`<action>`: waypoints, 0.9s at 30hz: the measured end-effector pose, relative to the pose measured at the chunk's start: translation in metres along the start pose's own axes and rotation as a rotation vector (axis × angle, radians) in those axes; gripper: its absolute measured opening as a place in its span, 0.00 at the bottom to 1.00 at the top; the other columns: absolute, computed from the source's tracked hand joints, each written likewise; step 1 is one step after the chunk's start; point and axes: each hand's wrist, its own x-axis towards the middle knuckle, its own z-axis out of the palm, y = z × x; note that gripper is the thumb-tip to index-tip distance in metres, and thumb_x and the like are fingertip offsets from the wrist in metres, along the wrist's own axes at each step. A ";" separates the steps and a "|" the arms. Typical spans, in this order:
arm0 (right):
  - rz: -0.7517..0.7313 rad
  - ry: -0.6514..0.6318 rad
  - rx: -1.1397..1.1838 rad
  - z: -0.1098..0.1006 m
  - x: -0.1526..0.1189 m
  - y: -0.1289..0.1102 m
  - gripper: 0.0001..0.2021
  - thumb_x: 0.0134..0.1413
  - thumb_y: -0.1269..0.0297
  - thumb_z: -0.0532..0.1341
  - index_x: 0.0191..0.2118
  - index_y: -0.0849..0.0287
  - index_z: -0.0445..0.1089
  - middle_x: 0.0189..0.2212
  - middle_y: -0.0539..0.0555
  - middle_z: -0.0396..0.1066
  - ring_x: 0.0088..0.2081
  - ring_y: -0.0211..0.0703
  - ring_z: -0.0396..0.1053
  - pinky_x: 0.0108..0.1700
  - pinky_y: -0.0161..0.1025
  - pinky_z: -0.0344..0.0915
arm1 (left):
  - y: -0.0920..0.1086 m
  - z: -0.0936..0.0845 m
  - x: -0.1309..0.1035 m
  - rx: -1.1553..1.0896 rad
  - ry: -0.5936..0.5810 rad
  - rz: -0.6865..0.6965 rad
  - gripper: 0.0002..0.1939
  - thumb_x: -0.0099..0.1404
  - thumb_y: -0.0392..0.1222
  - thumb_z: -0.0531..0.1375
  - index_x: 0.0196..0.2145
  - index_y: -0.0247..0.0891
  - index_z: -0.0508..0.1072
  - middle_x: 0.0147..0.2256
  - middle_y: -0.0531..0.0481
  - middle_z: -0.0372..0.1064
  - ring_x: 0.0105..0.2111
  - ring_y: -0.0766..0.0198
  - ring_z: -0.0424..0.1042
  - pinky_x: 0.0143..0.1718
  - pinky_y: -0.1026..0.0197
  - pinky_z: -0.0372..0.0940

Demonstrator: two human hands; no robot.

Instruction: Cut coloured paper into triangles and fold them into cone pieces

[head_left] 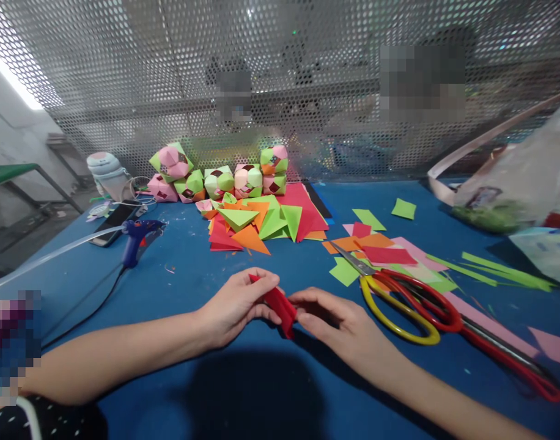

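Note:
A small piece of folded red paper (279,303) is held above the blue table, slanting down to the right. My left hand (234,305) pinches its upper part between thumb and fingers. At its lower right end, my right hand (346,327) has thumb and fingertips closed on the paper's edge. Behind my hands lies a pile of folded green and orange paper pieces (238,218) on red sheets (310,214). Scissors (399,305) with one yellow and one red handle loop rest to the right of my right hand, blades over cut paper squares.
Several folded paper balls (218,182) stand along the perforated metal screen (179,79). On the left are a blue glue gun (137,238) with its cord, a phone (115,226) and a white bottle (108,174). Green strips (504,272) and a clear plastic bag (518,165) lie right.

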 end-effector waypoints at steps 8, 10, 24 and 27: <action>-0.031 0.024 0.005 0.003 0.008 -0.003 0.14 0.60 0.55 0.52 0.36 0.57 0.70 0.31 0.51 0.74 0.32 0.40 0.69 0.36 0.35 0.65 | -0.002 -0.008 0.005 0.023 -0.005 0.021 0.12 0.60 0.45 0.61 0.33 0.33 0.66 0.27 0.48 0.71 0.24 0.67 0.72 0.27 0.65 0.67; -0.055 0.006 -0.011 0.004 0.011 -0.005 0.13 0.58 0.54 0.54 0.38 0.57 0.70 0.32 0.52 0.74 0.33 0.41 0.69 0.36 0.35 0.66 | -0.003 -0.010 0.006 0.029 0.002 0.018 0.12 0.60 0.45 0.62 0.34 0.33 0.66 0.25 0.49 0.71 0.24 0.67 0.71 0.27 0.65 0.67; 0.076 0.163 0.105 0.000 0.044 0.018 0.15 0.57 0.52 0.56 0.27 0.58 0.66 0.20 0.47 0.65 0.25 0.38 0.63 0.29 0.35 0.61 | 0.001 -0.018 0.016 0.059 0.019 0.113 0.16 0.46 0.25 0.56 0.35 0.32 0.72 0.29 0.51 0.72 0.27 0.70 0.69 0.32 0.67 0.62; 0.059 0.152 0.092 0.001 0.051 0.018 0.13 0.55 0.53 0.57 0.33 0.59 0.68 0.24 0.49 0.68 0.26 0.40 0.65 0.32 0.37 0.62 | 0.001 -0.025 0.022 0.098 0.020 0.176 0.15 0.49 0.27 0.57 0.37 0.32 0.72 0.30 0.50 0.73 0.28 0.69 0.70 0.34 0.66 0.63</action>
